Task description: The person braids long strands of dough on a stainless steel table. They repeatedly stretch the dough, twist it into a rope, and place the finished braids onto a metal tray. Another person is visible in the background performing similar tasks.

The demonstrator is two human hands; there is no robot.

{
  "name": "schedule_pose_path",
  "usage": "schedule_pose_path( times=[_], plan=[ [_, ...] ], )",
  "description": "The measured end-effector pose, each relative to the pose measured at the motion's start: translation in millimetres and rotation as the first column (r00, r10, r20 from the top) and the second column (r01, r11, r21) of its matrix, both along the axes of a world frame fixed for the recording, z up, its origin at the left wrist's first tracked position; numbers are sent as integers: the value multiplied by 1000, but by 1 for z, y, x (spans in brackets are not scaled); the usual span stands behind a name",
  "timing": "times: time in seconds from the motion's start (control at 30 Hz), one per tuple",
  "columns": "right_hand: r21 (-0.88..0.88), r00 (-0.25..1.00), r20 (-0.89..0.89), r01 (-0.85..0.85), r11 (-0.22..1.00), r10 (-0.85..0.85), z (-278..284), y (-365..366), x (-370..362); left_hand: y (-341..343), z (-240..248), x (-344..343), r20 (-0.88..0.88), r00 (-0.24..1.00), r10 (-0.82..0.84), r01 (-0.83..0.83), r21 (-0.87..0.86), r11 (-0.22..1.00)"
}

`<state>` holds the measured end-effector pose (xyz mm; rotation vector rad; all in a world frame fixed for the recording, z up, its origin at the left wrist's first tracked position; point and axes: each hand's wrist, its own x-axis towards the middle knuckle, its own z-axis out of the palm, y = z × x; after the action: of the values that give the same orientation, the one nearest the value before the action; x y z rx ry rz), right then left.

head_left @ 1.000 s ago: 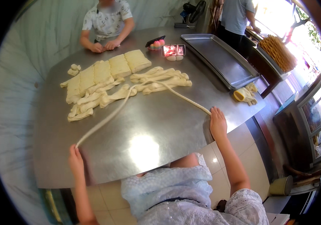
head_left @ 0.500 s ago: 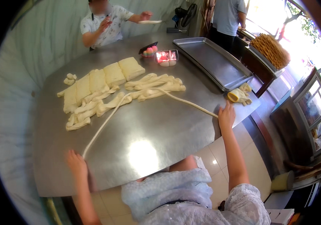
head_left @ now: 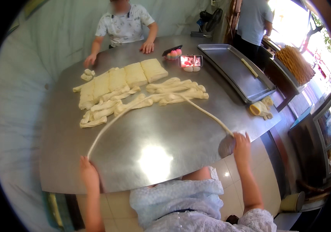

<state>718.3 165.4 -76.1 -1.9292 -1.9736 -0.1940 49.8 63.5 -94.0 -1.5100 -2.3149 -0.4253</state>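
Note:
A long, thin dough rope (head_left: 213, 117) arcs over the steel table, its middle passing across a row of thick dough strips (head_left: 113, 110). My left hand (head_left: 89, 174) is closed around the rope's left end near the table's front edge. At the right, my right hand (head_left: 242, 149) grips the other end, slightly raised, with its shadow on the steel beside it. Behind the strips lie several pale dough slabs (head_left: 135, 74) side by side. A few small dough lumps (head_left: 87, 74) sit left of them.
A large metal tray (head_left: 227, 71) at the back right holds one short dough stick (head_left: 249, 67). Gloves (head_left: 261, 108) lie near its corner. Two phones stand propped, one with a lit screen (head_left: 190, 60). Another person (head_left: 125, 27) is across the table. Brown sticks (head_left: 295, 64) are piled beyond.
Both my hands have lifted the rope's ends a little, and it bows more. The short dough piece near the other person's hand now lies on the tray; that person's hands have lowered to the table.

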Motion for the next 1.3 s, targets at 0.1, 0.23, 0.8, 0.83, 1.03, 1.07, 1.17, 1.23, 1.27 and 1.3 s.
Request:
schedule_pose_path(
  times=[0.1,0.23,0.8,0.83,1.03,1.07,1.17,1.23,1.27,1.3],
  plan=[
    [79,992,71,100,992,-105,-30,-12,3,-4,24,28,225,974,-34,38,-15,999],
    [223,826,170,499,837,-538,-42,58,94,52,77,17,375,926,51,20,-181,983],
    [-4,996,47,77,997,-77,-9,12,63,-6,18,-28,67,997,35,-37,35,999],
    [-21,991,104,81,996,-79,-13,-1,61,-14,3,-16,-16,1000,27,-25,92,995],
    [153,858,276,406,901,-433,-59,23,122,14,59,1,325,944,56,-22,-108,994],
    [185,777,288,529,828,-560,-58,41,154,34,73,-8,374,924,81,-3,-204,979],
    [142,692,214,676,723,-689,-35,79,156,43,53,-35,241,951,194,-149,-193,970],
    [92,749,205,626,774,-630,-23,75,139,20,18,-24,70,993,100,-94,-83,992],
    [68,794,221,567,821,-567,-25,63,128,4,3,-14,-19,998,55,-55,-37,998],
    [64,847,203,490,869,-492,-26,44,116,-9,12,15,6,999,38,-37,-138,990]
  ],
)
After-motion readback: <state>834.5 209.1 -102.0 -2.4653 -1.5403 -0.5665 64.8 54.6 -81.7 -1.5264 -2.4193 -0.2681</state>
